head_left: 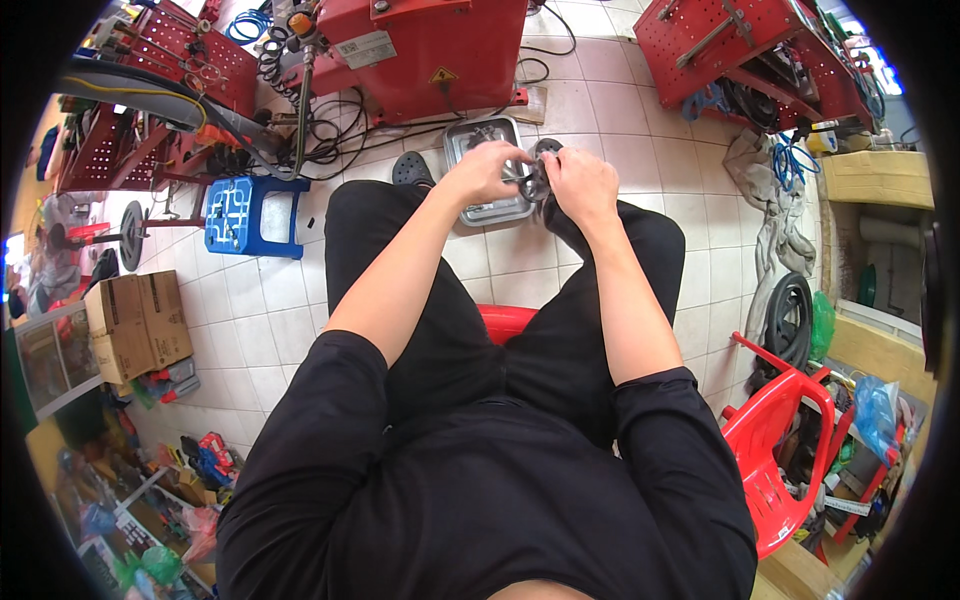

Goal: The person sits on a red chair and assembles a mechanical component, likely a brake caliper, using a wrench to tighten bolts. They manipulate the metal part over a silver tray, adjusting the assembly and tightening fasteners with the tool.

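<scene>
Both hands meet between my knees, over a grey rectangular tray on the tiled floor. My right hand is closed around a small, rounded, shiny metal part near the tray's right side. From the left, my left hand reaches the same part, its fingers bent in a pinch at a small dark piece against it. The exact kind of the part cannot be made out, and my fingers cover some of it. More metal pieces lie at the tray's far end.
A red machine stands ahead, with black cables and hoses beside it. A blue plastic stool is at the left, near cardboard boxes. Red pegboard tool racks stand on both far sides. A red chair is close on my right.
</scene>
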### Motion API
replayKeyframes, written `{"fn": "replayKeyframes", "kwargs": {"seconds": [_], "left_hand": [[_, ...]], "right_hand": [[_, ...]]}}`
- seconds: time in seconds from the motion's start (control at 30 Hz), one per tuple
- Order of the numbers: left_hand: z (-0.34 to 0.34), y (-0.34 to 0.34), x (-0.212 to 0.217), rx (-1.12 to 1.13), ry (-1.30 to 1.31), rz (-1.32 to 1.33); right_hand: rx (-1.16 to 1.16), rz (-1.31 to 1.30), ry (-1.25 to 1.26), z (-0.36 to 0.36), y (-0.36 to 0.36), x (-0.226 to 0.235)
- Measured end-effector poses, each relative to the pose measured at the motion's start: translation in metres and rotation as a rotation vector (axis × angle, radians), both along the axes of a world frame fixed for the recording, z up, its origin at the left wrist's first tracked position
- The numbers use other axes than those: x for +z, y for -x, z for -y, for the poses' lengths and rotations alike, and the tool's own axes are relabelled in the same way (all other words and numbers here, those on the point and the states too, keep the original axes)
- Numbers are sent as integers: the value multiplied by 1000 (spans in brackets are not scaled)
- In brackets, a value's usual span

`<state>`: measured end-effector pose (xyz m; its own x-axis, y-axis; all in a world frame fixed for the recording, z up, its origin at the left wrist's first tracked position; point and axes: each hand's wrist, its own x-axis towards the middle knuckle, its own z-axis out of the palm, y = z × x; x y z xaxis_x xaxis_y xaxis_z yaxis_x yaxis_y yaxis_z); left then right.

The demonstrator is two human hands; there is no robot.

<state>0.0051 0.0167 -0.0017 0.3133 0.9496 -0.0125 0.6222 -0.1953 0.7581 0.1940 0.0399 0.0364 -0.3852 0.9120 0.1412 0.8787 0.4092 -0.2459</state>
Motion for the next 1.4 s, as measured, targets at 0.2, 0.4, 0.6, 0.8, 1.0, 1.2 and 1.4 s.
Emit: {"fn": "replayKeyframes", "kwargs": {"seconds": [0.2, 0.4, 0.6, 0.8, 1.0, 1.2, 1.4], "left_hand": [[9, -18, 2, -63, 58, 128], [10, -29, 7, 133, 191, 260], [10, -27, -5, 205, 89, 230], [3, -18, 3, 189, -84, 19], [-15, 30, 10, 868, -286, 334], [-13, 19, 8, 615, -165, 342], [-1, 4, 18, 158, -231, 158]], "right_hand": [[11, -114, -28, 2, 1, 2], [69, -172, -7, 7, 10, 6], [143, -165, 27, 12, 13, 10], [154, -121, 40, 12, 10, 8], [82, -91, -2, 4, 5, 10], [93, -58, 18, 5, 3, 10], [72, -53, 16, 4, -1, 6]]}}
